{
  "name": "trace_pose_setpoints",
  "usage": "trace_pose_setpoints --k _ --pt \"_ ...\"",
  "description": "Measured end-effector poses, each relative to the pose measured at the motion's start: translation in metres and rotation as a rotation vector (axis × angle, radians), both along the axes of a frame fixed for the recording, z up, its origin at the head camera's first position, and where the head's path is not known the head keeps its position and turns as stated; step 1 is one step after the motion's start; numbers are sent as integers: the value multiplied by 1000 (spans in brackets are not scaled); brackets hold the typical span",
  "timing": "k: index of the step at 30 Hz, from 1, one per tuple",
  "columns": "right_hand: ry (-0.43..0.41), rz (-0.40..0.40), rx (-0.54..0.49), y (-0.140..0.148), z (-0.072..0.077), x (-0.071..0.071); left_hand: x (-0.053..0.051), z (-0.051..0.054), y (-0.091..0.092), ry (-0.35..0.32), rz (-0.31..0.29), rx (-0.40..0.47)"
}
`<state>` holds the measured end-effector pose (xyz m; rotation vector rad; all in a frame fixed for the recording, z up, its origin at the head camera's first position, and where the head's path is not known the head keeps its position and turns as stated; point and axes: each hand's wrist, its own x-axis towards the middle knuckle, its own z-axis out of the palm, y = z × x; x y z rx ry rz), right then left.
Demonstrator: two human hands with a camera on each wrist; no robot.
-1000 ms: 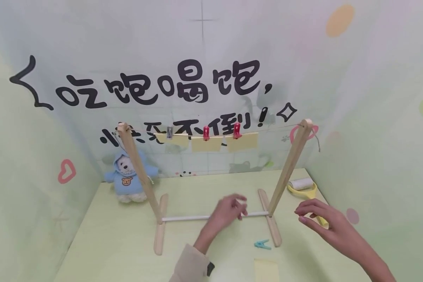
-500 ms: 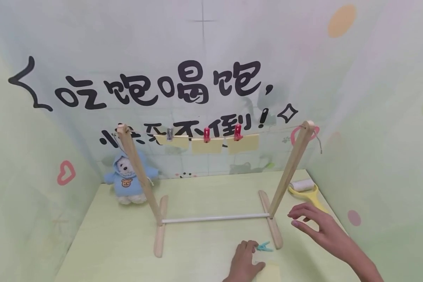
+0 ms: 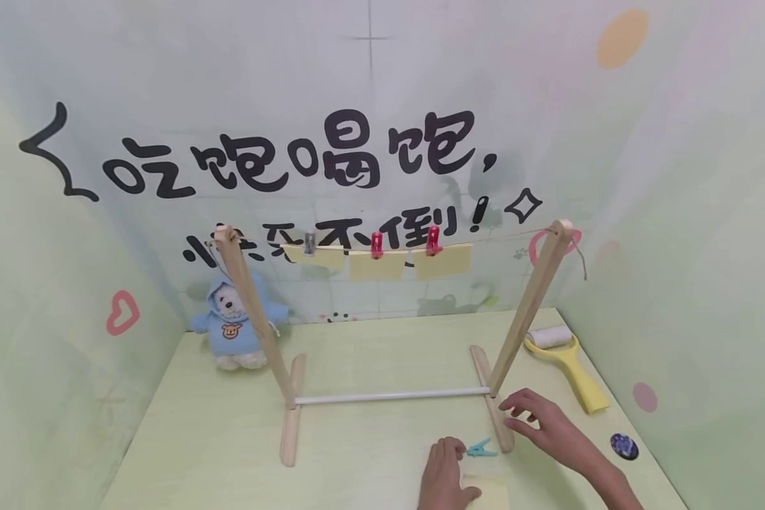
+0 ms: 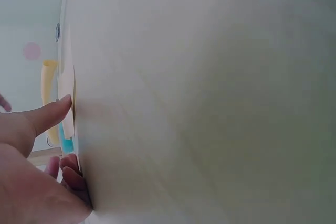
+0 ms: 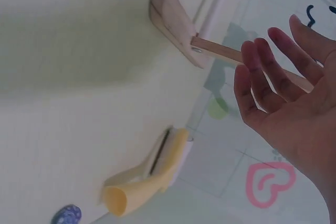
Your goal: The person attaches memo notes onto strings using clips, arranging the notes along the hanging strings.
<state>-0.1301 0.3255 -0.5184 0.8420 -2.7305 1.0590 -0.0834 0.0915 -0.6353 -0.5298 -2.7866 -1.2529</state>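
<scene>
My left hand (image 3: pixel 443 471) rests low on the table, its thumb touching the edge of a pale yellow paper note (image 3: pixel 492 491). In the left wrist view the thumb lies against the note (image 4: pixel 67 85), with the other fingers bent at the tabletop. Just beyond those fingertips lies a turquoise clothespin (image 3: pixel 481 448). Nothing is held by my right hand (image 3: pixel 545 428), which hovers with loosely bent fingers near the right foot of a wooden rack (image 3: pixel 530 312). On the rack's string hang three yellow notes (image 3: pixel 376 265), pinned by one grey clothespin (image 3: pixel 310 244) and two red clothespins (image 3: pixel 433 241).
A white bar (image 3: pixel 389 396) joins the rack's feet. At the back left sits a plush toy (image 3: pixel 232 336) in a blue hoodie. To the right lie a yellow-handled roller (image 3: pixel 576 372) and a dark blue oval object (image 3: pixel 625 446). Walls enclose the table (image 3: pixel 217 439).
My left hand has come down from above the white bar to the note beside the clothespin. My right hand has moved left and lower, uncovering the roller handle and the oval object.
</scene>
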Motion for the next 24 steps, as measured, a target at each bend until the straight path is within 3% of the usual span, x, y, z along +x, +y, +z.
trace_pose_setpoints --k 3,6,10,13,17,20,24 --pt "-94 29 48 5 -24 -4 -1 -1 -3 -56 -34 37" --pt "-146 61 63 18 -67 -9 0 0 -6 -111 -76 80" --pt "-132 61 64 31 -118 -9 1 -4 -9 -67 -126 76" --pt "-97 54 91 27 -120 -2 1 -9 -10 13 -145 54" --pt "-112 26 139 10 -92 9 -1 -13 -10 73 -146 29" --pt "-157 -15 182 -2 -72 15 -3 -13 -11 63 -145 13" --pt "-144 -36 217 -9 -65 18 -3 -9 -11 -13 -138 23"
